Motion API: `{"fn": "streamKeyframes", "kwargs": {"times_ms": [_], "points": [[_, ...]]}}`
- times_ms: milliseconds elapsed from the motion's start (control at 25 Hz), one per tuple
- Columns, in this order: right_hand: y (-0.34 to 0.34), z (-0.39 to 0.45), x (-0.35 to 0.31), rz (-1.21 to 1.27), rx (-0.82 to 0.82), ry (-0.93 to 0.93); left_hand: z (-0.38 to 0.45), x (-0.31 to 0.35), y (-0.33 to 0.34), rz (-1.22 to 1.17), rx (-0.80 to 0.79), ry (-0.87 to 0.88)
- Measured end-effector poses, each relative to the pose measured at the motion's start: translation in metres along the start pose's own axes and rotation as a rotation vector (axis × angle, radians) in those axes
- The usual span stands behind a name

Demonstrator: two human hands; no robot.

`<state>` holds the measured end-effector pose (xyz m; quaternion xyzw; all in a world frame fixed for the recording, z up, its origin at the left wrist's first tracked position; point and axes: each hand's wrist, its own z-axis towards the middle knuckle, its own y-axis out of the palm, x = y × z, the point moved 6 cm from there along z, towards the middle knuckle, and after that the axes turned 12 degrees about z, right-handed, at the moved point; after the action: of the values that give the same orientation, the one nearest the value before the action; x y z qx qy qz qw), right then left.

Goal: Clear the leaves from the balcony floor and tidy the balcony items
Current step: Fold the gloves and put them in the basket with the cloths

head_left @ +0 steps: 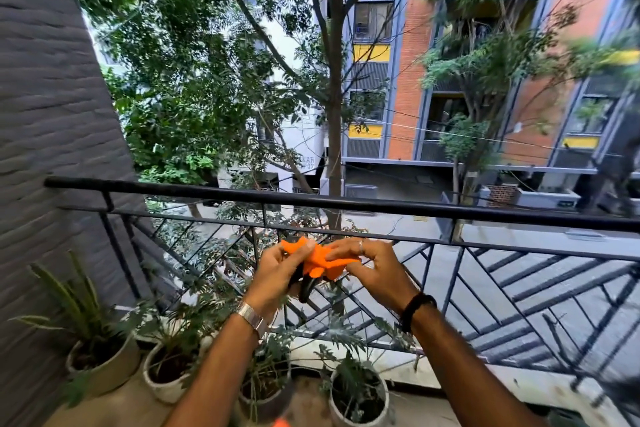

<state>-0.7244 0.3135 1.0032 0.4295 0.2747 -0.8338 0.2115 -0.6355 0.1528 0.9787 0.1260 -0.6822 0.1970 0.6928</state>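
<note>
Both my hands are raised in front of the black balcony railing (pixel 346 203). Between them is a crumpled orange cloth (pixel 320 262). My left hand (pixel 280 276) grips its left side and also holds a dark object (pixel 306 289) that hangs just below the cloth; what that object is I cannot tell. My right hand (pixel 370 269), with a ring on one finger, pinches the cloth's right side. The balcony floor (pixel 138 402) shows only at the bottom left, and I see no loose leaves on it.
Several potted plants stand along the foot of the railing: a cream pot (pixel 104 367), a speckled pot (pixel 166 378), a dark pot (pixel 266 399) and a grey pot (pixel 360 406). A grey textured wall (pixel 45 149) closes the left side. Trees, buildings and a street lie beyond.
</note>
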Motion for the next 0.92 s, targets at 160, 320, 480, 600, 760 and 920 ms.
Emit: {"fn": "streamKeyframes", "kwargs": {"times_ms": [160, 320, 480, 600, 760, 920], "points": [[0.003, 0.007, -0.001, -0.048, -0.021, 0.061, 0.007, 0.006, -0.009, 0.257, -0.018, 0.120], [0.008, 0.015, 0.008, 0.021, -0.123, 0.209, 0.010, 0.008, -0.006, 0.454, -0.003, 0.188], [0.011, 0.023, 0.012, 0.180, -0.130, 0.235, 0.010, 0.001, -0.005, 0.191, 0.090, 0.069], [0.009, 0.024, 0.012, 0.389, -0.085, 0.268, 0.006, -0.009, 0.015, -0.092, -0.075, -0.077], [0.001, 0.017, 0.015, 0.488, -0.025, 0.283, 0.003, -0.012, 0.029, -0.127, -0.137, -0.113], [-0.009, 0.008, 0.025, 0.440, 0.086, 0.325, 0.008, -0.016, 0.026, -0.110, -0.066, -0.092]]}}
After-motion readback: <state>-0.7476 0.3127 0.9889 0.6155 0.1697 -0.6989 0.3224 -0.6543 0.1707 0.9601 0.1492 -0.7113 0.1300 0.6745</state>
